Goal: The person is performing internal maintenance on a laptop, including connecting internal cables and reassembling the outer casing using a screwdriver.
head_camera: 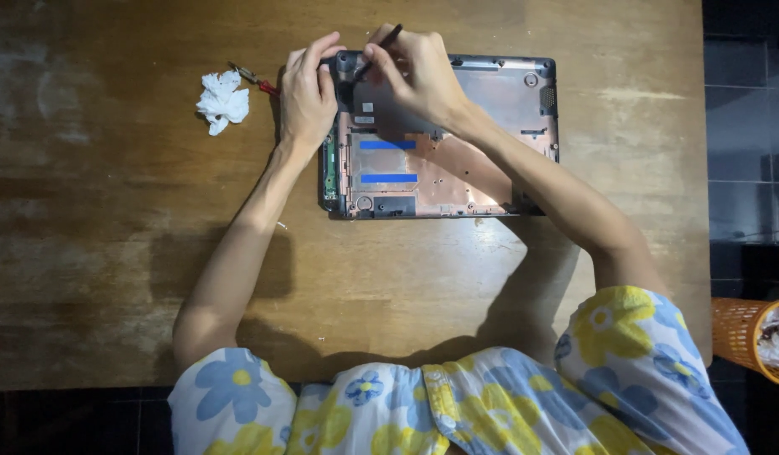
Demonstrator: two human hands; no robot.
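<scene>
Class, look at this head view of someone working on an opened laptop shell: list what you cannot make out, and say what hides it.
- Tool tip: hidden by the right hand, head view.
- Shell far left corner: covered by both hands; left hand grips it.
- Red-handled tool beside the tissue: mostly hidden behind the left hand.
- Orange basket: cut off by the right edge.
- Small screws and parts inside the shell: too small to tell.

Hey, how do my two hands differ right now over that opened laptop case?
The right hand pinches a thin dark tool, tip angled down into the far left corner of the opened laptop case; the left hand holds no tool. The left hand grips the case's left edge with fingers curled over it, while the right hand arches above the case. Both work at the same far corner, over the wooden table.
</scene>
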